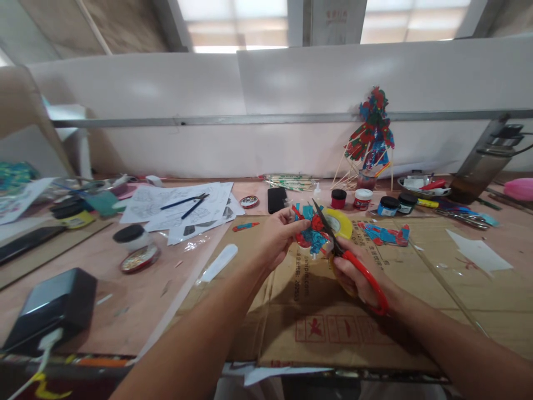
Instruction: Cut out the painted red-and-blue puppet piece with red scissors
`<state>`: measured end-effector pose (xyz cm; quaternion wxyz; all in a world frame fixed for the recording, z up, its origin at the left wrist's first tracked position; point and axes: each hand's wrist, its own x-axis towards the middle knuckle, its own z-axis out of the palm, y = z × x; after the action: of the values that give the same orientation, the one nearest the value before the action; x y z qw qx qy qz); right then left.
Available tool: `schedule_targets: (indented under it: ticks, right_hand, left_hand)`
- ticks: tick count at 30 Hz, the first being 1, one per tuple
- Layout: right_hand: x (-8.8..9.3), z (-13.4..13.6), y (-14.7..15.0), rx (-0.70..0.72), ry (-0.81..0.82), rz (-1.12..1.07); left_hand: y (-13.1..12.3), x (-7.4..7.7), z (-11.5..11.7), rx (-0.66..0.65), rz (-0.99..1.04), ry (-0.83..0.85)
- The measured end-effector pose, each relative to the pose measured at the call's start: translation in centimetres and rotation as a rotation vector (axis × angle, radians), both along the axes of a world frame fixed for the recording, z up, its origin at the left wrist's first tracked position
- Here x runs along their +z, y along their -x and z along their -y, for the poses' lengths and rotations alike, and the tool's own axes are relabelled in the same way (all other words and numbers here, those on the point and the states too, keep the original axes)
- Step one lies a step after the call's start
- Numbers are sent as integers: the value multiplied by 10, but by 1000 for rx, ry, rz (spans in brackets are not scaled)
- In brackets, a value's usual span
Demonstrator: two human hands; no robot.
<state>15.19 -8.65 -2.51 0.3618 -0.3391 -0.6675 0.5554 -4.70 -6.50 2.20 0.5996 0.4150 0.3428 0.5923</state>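
Flattened cardboard [416,289] covers bench, all action just above it. Left hand [277,236] up at centre, fingers pinched tight on painted cut-out [312,236], which is held clear of the surface. Right hand [353,275] closed through red loops of scissors [345,255]; dark blades at cut-out's right edge, looking almost together. Progress call: trimming underway, not finished. Pale margin seems left along lower edge. Similar painted piece [385,234] lies loose on cardboard to right. Cut-out: red and blue patches, jagged outline, thin, partly hidden by fingers.

Bright daylight from windows [233,25] up top, blown out; edges bend, fisheye; soft shadows.
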Motion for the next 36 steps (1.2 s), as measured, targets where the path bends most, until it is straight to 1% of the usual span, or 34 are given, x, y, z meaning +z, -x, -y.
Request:
schedule_targets:
  ticks: [3, 7, 12, 17, 21, 27, 31, 36]
  right_hand:
    - [-1, 1, 2, 8, 15, -66]
    - [-2, 2, 3, -33, 7, -101]
    - [-2, 4, 5, -74, 3, -125]
    - [-1, 4, 5, -78, 39, -103]
    - [-3, 1, 3, -53, 0, -80]
    - [-8, -2, 0, -9, -36, -103]
    - [-8, -2, 0, -40, -93, -84]
    - [-8, -1, -1, -78, -103, -53]
  left_hand:
    - [-3, 0, 3, -38, 26, 15]
    - [-9, -2, 7, -76, 77, 79]
    - [-11, -7, 8, -67, 5, 116]
    - [-7, -7, 6, -45, -31, 70]
    - [-4, -5, 5, -32, -72, 44]
    - [-2, -5, 4, -11, -108, 19]
    - [-3, -5, 5, -23, -110, 26]
    - [-4, -5, 6, -17, -101, 26]
